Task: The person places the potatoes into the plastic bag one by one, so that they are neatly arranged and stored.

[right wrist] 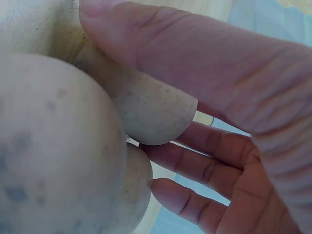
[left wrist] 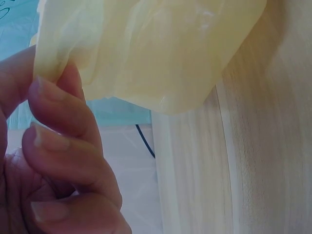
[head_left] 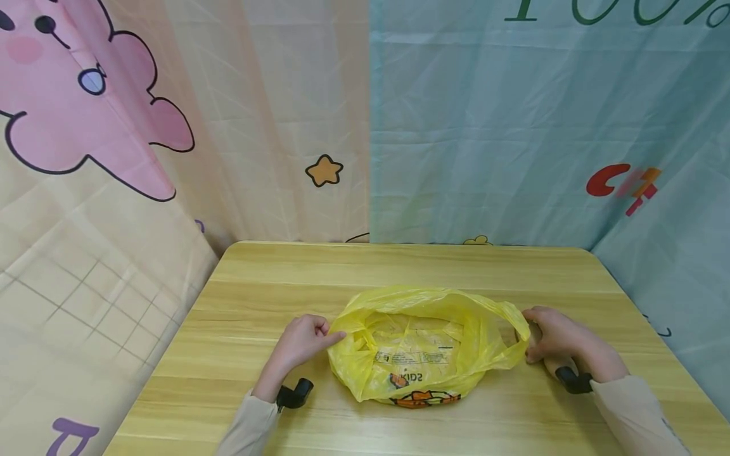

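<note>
A yellow plastic bag [head_left: 483, 345] lies on the table, its mouth spread wide and printing showing on its inside and front. Thumb and forefinger of my left hand [head_left: 303, 342] pinch the bag's left edge; the left wrist view shows the thin film [left wrist: 161, 58] between them, the other fingers curled below. At the bag's right handle, my right hand [head_left: 561, 335] grips a pale, brown-speckled lotus root [right wrist: 58, 146] with rounded lobes. In the right wrist view my thumb [right wrist: 161, 44] lies across one lobe and the fingers come from the far side. The palm hides part of the root in the head view.
The wooden table [head_left: 274, 266] extends around the bag. Behind it hang a cream curtain [head_left: 274, 126] and a blue curtain [head_left: 485, 126] with printed figures. A black wrist camera [head_left: 294, 394] sits on the left wrist, another [head_left: 573, 381] on the right.
</note>
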A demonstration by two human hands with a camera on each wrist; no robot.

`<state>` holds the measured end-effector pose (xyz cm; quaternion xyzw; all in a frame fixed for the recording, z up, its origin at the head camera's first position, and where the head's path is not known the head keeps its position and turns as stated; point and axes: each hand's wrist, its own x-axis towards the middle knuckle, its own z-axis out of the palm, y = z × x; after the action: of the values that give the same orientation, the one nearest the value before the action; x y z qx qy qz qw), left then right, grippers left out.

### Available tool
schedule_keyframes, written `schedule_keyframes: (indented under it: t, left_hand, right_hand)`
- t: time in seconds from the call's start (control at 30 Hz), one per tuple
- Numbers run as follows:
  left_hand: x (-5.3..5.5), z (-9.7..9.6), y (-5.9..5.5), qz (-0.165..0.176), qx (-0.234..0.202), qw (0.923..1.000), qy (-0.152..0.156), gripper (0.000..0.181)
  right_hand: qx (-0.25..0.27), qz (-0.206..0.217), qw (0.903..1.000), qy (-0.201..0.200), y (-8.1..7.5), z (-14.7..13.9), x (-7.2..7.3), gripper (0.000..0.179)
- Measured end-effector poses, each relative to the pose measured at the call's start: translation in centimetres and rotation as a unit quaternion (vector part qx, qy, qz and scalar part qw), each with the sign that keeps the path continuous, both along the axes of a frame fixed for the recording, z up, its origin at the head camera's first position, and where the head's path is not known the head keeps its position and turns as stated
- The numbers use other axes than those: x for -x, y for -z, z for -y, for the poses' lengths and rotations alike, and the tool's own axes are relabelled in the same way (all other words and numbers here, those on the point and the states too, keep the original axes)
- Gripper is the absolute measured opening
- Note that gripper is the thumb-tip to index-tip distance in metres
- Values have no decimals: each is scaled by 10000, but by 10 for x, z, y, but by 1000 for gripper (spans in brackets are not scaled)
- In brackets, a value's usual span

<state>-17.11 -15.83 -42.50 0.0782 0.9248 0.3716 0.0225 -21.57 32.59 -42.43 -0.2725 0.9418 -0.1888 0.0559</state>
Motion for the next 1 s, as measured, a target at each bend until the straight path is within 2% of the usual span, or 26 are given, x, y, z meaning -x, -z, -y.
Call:
schedule_keyframes:
  t: [0.2, 0.53, 1.0]
  left_hand:
    - [1, 0, 1, -87, 0, 10000, 19, 40]
    - [0, 0, -1, -45, 4, 10000, -2, 41]
    - [0, -1, -2, -68, -20, 10000, -70, 40]
  right_hand:
    - [-35, 30, 10000, -30, 0, 0, 1, 52]
    - [-49, 154, 9999, 6, 0, -1, -1, 52]
    - [-53, -99, 9999, -89, 3, -6, -1, 57]
